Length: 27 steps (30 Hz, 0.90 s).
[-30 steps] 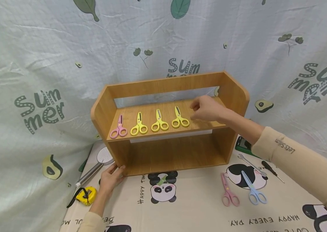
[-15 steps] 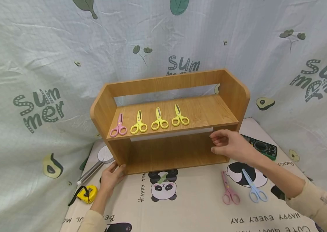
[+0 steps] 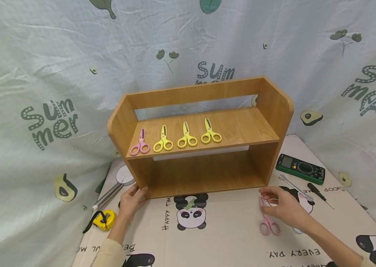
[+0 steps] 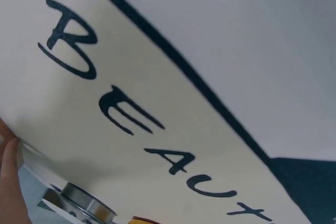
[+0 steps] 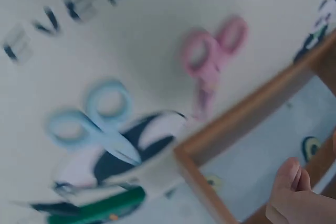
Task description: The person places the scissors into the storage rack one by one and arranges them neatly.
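Note:
A two-tier wooden shelf (image 3: pixel 208 183) stands on the table; my left hand (image 3: pixel 132 203) holds its lower left corner. In a row on the upper tier lie pink scissors (image 3: pixel 140 148) and three yellow scissors (image 3: pixel 163 144), handles toward me. My right hand (image 3: pixel 282 207), fingers and thumb apart and nothing between them, is over loose pink scissors (image 3: pixel 269 226) right of the shelf. The hand mostly hides light blue scissors in the head view; the right wrist view shows the blue scissors (image 5: pixel 107 116) whole, beside the pink pair.
At right lie a green multimeter (image 3: pixel 301 168), a wrench (image 3: pixel 295 187) and a black-handled screwdriver (image 3: pixel 319 194). Left of the shelf are a round-headed metal tool (image 3: pixel 109 194) and a yellow tape measure (image 3: pixel 106 219). A printed curtain (image 3: pixel 84 44) hangs behind.
My right hand has come down from the upper tier's right end, past the shelf's right side, to the loose pink scissors. My left hand stays at the shelf corner.

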Each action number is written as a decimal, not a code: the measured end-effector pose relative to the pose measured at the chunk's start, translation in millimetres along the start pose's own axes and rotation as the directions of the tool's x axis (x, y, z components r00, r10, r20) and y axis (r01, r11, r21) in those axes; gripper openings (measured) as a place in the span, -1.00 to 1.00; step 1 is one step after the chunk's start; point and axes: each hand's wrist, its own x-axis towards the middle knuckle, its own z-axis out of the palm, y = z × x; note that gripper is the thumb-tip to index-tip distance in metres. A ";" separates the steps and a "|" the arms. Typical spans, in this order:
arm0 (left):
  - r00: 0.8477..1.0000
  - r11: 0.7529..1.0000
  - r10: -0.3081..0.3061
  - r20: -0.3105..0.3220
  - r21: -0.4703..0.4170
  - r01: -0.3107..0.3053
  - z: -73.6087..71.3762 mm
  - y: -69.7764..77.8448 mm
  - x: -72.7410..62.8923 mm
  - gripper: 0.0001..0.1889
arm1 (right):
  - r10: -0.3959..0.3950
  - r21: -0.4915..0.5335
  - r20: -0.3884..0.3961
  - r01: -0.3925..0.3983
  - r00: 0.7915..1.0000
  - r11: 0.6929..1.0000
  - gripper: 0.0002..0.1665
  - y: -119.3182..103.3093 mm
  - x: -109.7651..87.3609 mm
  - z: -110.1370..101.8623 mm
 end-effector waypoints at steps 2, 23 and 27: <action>1.000 1.000 -0.004 0.000 0.004 0.004 -0.1 -0.3 0.2 -0.30 | 0.023 -0.004 -0.005 -0.023 1.000 1.000 -0.29 10.6 -4.1 3.8; 1.000 1.000 -0.008 -0.017 0.021 0.008 1.7 -1.8 2.5 -0.30 | 0.108 -0.069 -0.083 -0.114 0.991 0.991 -0.23 81.1 -20.6 38.1; 1.000 1.000 -0.007 -0.018 0.029 0.007 1.4 -1.7 2.5 -0.30 | 0.114 -0.092 -0.097 -0.123 0.989 0.988 -0.23 82.0 -19.9 41.4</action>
